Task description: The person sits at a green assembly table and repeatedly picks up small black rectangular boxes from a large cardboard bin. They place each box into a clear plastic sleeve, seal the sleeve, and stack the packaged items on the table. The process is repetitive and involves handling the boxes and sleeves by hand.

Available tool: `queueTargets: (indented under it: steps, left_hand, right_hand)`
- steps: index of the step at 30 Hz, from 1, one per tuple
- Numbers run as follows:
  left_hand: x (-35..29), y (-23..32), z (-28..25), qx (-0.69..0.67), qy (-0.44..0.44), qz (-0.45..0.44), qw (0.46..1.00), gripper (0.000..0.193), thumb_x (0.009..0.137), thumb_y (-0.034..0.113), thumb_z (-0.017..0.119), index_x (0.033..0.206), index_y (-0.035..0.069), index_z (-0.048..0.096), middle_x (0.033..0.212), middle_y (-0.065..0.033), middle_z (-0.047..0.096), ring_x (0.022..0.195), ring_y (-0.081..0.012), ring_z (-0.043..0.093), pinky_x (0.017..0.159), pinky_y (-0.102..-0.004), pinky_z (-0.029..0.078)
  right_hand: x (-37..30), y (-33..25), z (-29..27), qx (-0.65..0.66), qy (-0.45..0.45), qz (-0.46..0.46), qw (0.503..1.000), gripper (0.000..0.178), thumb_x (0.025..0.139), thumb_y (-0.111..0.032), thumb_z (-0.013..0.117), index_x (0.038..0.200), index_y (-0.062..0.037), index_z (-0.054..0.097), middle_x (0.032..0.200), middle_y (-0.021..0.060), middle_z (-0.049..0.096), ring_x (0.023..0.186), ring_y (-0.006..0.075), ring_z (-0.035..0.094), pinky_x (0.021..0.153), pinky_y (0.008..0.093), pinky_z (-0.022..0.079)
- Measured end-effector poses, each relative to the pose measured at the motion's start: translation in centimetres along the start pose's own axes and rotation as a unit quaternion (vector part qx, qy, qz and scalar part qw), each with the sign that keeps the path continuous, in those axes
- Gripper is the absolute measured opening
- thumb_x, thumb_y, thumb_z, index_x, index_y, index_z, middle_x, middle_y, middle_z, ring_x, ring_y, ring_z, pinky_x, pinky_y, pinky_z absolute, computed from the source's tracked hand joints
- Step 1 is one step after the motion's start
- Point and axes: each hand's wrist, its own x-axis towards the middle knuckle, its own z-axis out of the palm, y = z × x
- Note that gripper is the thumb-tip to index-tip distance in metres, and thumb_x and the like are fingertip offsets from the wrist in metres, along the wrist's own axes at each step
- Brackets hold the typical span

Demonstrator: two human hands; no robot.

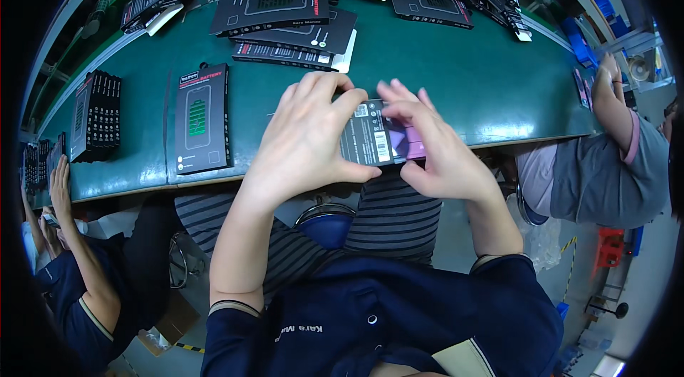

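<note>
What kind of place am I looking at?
Probably a factory packing line: a long green workbench, a neat row of black boxes, and co-workers seated along the bench.

Red lettering on the black box (202,120), white on the held carton (369,137) and navy shirt (406,309)

Probably cardboard boxes (206,95) on green tabletop (499,85).

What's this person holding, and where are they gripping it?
The left hand holds a black box by its near and far edges. Whether the right hand grips the purple piece is unclear.
</note>
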Motion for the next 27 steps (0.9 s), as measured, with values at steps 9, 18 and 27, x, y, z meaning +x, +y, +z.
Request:
queueTargets:
  steps: [9,18,27]
  left_hand:
    - [0.4,3.6,-0.8,-0.043,0.140,-0.043,0.988,0.084,0.056,0.024,0.090,0.129,0.002,0.056,0.111,-0.0135,0.063,0.098,-0.0308,0.061,0.086,-0.0387,0.052]
    - [-0.4,3.2,1.5,-0.321,0.369,0.049,0.871,0.065,0.071,0.011,0.089,0.119,0.008,0.045,0.116,-0.0155,0.056,0.102,-0.0219,0.060,0.087,-0.0327,0.052]
    - [-0.4,4.3,-0.2,-0.523,0.363,-0.026,0.771,0.033,0.094,-0.011,0.058,0.119,0.004,0.042,0.119,-0.0210,0.061,0.107,-0.0192,0.060,0.097,-0.0317,0.046]
  right_hand:
    - [2.3,-3.3,1.1,0.221,0.373,-0.158,0.887,0.057,0.092,0.011,0.042,0.148,0.0063,0.030,0.156,0.0280,0.033,0.146,0.0345,0.036,0.120,0.0418,0.029]
    - [4.4,-5.8,2.3,0.468,0.180,-0.109,0.858,0.026,0.097,-0.003,0.054,0.119,0.0080,0.064,0.122,0.0201,0.067,0.112,0.0260,0.065,0.101,0.0356,0.049]
    - [5.4,-5.5,4.4,0.465,0.307,-0.128,0.820,0.025,0.098,0.002,0.059,0.120,0.0020,0.047,0.115,0.0204,0.066,0.107,0.0190,0.065,0.097,0.0319,0.052]
